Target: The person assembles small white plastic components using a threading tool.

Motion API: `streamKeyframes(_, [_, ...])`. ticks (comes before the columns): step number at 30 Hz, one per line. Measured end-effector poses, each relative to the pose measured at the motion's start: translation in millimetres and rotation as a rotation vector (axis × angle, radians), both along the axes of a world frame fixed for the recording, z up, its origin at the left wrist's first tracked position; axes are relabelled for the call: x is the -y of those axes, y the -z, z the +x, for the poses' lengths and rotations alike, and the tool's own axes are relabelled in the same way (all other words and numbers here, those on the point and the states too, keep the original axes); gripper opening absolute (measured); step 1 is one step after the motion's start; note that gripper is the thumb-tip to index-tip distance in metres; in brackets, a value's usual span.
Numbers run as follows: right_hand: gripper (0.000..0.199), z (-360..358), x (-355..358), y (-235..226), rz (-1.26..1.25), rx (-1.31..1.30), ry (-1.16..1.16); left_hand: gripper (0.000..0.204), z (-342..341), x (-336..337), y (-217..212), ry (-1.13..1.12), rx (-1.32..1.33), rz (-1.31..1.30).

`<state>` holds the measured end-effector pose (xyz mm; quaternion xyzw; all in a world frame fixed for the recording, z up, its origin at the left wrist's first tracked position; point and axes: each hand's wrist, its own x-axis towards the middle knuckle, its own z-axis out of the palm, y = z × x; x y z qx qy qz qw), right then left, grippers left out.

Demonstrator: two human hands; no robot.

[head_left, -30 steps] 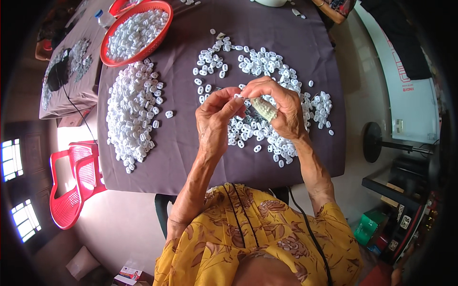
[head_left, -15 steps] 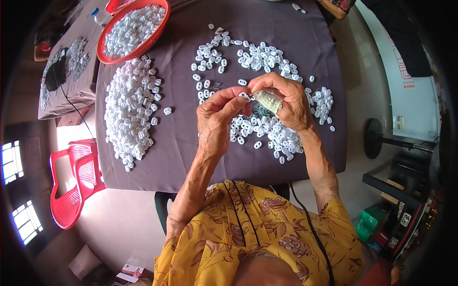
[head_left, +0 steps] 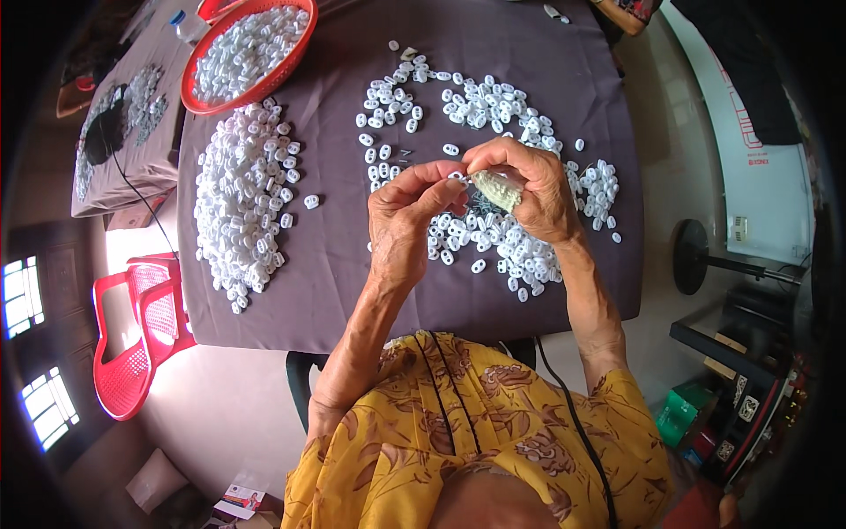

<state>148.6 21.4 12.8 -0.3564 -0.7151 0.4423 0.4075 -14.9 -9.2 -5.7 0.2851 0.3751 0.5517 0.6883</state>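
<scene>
Above the middle of the table my two hands meet at the fingertips. In a closed pinch, my left hand (head_left: 401, 216) grips a small white oval plastic piece (head_left: 456, 176). My right hand (head_left: 542, 189) is closed around a pale yellow-green wrapped handle (head_left: 498, 190), its thumb and forefinger tips close to that piece. What the handle's far end looks like is hidden by the fingers. Under the hands lie small dark metal bits (head_left: 483, 207), and around them spread loose white oval pieces (head_left: 529, 256) with two dark holes each.
A large heap of white pieces (head_left: 238, 203) covers the table's left side. Behind it stands a red basket (head_left: 310, 35) full of them, beside a bottle (head_left: 187, 28). A red chair (head_left: 123, 379) is at left. Another person's arm (head_left: 621, 16) shows at the far right edge.
The whole view has shifted very slightly. Both hands keep nearly the same pose, fingertips together at the white piece.
</scene>
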Motion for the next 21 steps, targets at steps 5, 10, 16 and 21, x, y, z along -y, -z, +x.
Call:
streamKeyframes(5, [0.018, 0, -1, -1, 0.016, 0.087, -0.003, 0.015, 0, 0, -1, -0.001, -0.004, -0.007])
streamKeyframes(10, [0.014, -2, -1, -1, 0.07, 0.122, 0.016, 0.015, -1, 0, -3, -0.015, -0.028, -0.013])
streamKeyframes(16, [0.013, -4, 0, 2, 0.133, 0.194, 0.034, 0.015, -1, 0, 0, -0.019, -0.029, -0.008])
streamKeyframes(21, [0.018, -5, -10, 17, -0.01, 0.121, 0.018, 0.015, -3, -5, 13, -0.046, 0.014, -0.051])
